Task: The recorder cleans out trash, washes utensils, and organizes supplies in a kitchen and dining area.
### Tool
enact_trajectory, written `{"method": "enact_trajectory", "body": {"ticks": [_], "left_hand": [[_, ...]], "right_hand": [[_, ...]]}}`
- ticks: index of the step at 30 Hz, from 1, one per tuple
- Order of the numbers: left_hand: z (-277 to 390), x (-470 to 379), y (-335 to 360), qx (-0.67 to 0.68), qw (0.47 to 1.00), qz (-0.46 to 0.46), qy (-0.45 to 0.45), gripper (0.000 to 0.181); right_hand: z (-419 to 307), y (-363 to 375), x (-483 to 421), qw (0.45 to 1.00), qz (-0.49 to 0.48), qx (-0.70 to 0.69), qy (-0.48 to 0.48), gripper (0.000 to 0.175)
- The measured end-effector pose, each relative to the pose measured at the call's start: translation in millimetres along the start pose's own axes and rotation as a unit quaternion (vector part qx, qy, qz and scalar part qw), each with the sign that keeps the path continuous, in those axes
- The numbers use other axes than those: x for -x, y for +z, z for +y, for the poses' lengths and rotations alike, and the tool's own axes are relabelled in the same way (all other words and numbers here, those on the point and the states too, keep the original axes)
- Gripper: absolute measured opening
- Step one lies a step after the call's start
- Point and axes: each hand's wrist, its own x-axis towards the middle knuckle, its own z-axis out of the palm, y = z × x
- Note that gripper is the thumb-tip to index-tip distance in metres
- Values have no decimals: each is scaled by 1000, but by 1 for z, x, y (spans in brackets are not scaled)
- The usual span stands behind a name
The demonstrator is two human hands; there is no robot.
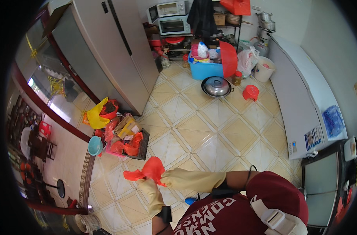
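Both of my hands wear long cream rubber gloves and hold a red plastic bag point(153, 167) above the tiled floor. My left hand point(146, 183) grips its lower edge, while a loose flap of the bag sticks out to the left. On the bag's right side, my right hand point(168, 177) has hold of it. Folds of plastic cover some of the fingers. I cannot tell whether anything is inside the bag. Beyond my hands sits a dark plastic crate point(143, 147) with red bags and a cardboard box point(128, 128) in and beside it.
A teal basin point(95, 145) and a yellow bag point(96, 116) lie near the doorway. The refrigerator point(119, 53) rises behind them. Farther off are a lidded wok point(217, 86), a red stool point(251, 92) and a blue tub point(206, 70). A chest freezer point(292, 111) lines the right wall.
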Motion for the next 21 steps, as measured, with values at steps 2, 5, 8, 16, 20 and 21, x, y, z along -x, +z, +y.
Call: {"method": "enact_trajectory", "body": {"ticks": [2,5,8,16,20,21], "left_hand": [[-10,2,7,197,976,-22,-96,23],[-1,13,9,270,949,-35,-157,35],[-25,10,-3,350,901,-53,-252,36],[0,6,-24,65,958,-219,-172,23],[2,6,-17,174,943,-138,-249,26],[3,8,-13,180,949,-126,-227,25]], "right_hand": [[5,17,-21,1000,-13,8,-2,15],[-4,-9,-31,955,15,-198,220,23],[-14,-1,-28,950,-14,-264,164,24],[0,2,-33,993,23,63,-102,10],[-17,-8,-30,972,-52,214,-83,9],[-16,-10,-27,971,-52,218,-83,9]]}}
